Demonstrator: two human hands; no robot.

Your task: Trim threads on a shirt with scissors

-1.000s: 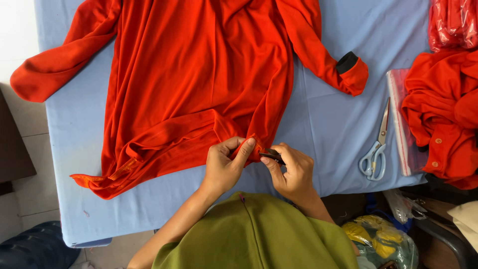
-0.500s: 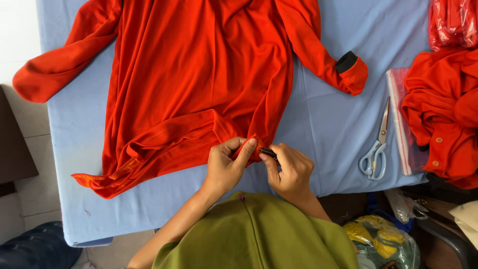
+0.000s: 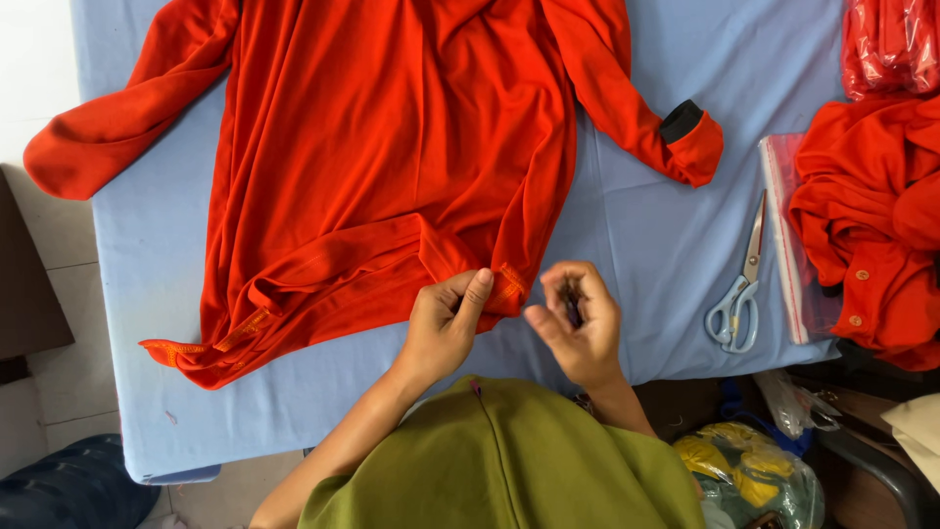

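Where both hands were pressed together at the hem a second ago, the right hand (image 3: 576, 318) has drawn off just beside it, fingers curled, contents unclear, while the left hand (image 3: 446, 323) alone pinches the orange shirt (image 3: 392, 167)'s hem.

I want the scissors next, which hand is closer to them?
Right. The right hand hovers just left of the scissors; the left hand is farther off, pinching the orange shirt's hem.
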